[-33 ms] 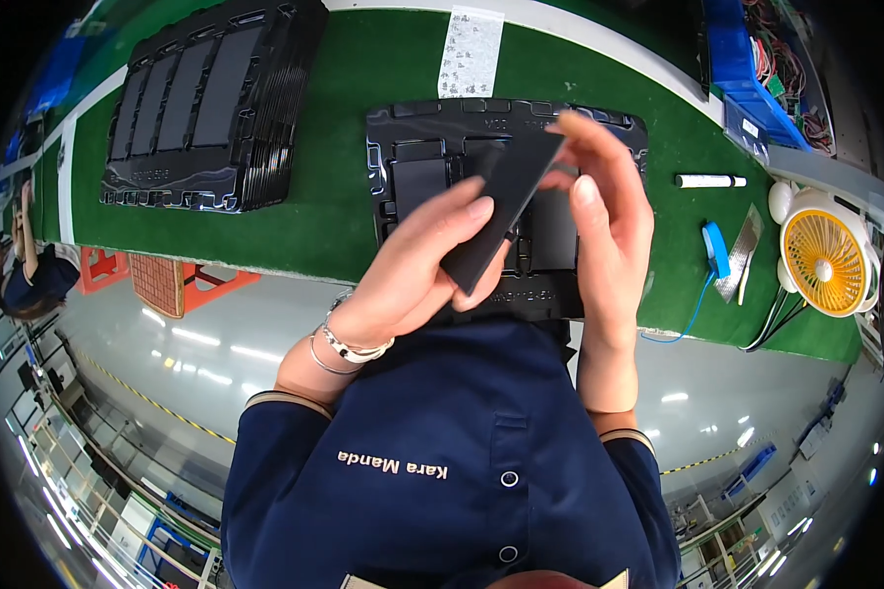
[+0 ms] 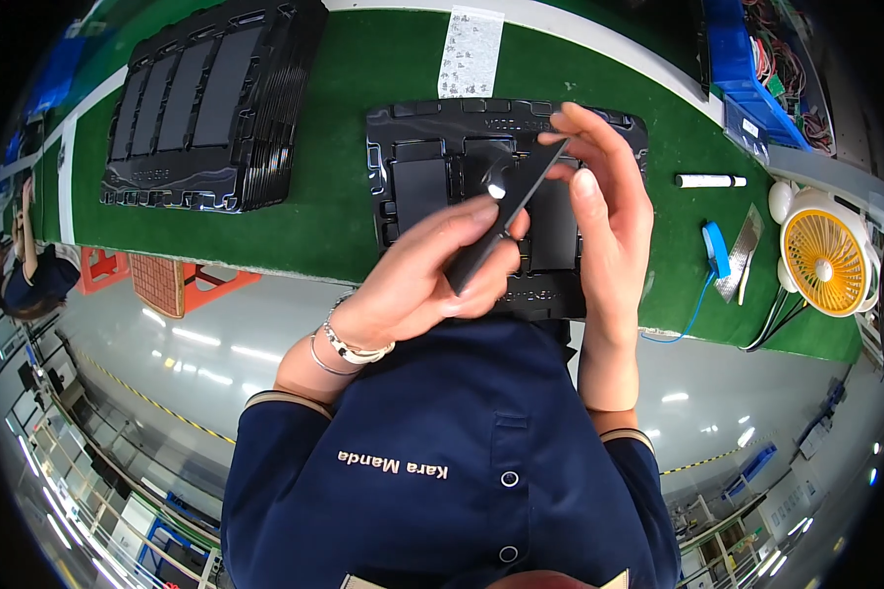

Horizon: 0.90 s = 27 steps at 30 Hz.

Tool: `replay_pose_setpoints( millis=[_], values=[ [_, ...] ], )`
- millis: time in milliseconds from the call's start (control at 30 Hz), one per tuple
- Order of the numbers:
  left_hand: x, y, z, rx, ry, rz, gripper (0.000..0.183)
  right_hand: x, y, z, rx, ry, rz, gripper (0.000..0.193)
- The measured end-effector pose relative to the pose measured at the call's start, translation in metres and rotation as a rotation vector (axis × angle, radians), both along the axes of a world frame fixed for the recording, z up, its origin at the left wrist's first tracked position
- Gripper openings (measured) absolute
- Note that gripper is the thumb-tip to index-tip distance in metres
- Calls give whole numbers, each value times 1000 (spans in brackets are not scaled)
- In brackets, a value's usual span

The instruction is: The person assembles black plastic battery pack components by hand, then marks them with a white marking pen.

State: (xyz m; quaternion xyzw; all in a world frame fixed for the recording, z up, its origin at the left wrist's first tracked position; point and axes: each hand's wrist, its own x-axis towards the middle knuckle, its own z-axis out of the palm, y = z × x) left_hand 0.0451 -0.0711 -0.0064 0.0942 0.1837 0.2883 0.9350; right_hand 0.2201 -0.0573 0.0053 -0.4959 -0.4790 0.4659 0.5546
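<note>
My left hand (image 2: 417,265) is closed on a thin, flat black rectangular slab (image 2: 511,211). It is tilted almost edge-on, with the thumb on its face and fingers beneath. A bright glint shows on its upper face. At the slab's far end is my right hand (image 2: 609,201), its fingers curved and apart. Its fingertips rest at or very near the slab's end, while its thumb stands away from it. Beneath both hands lies a black moulded plastic tray (image 2: 417,118) with dark slabs in its compartments; my hands hide part of it.
A tall stack of black trays (image 2: 196,98) stands at the left of the green table (image 2: 339,147). A written paper sheet (image 2: 471,54) lies behind. To the right are a white marker (image 2: 710,182), a blue wrist strap (image 2: 715,252), a yellow-and-white fan (image 2: 823,265) and a blue bin (image 2: 756,83).
The slab has turned in my left hand from showing its broad face to nearly edge-on, and a glint now shows on it. My right hand has barely shifted.
</note>
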Motion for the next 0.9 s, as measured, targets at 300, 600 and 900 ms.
replay_pose_setpoints(
  millis=[300, 600, 900],
  values=[
    [7, -1, -9, -485, -546, -309, 36, 17, -1, -10, -56, -201, 67, 15],
    [-21, -15, 0, 448, 690, -20, 38, 41, -3, -18, 138, -1179, 122, 30],
    [-18, -19, 17, 998, 1431, 2, 59, 62, 1, -5, -198, -393, 197, 21]
  ],
)
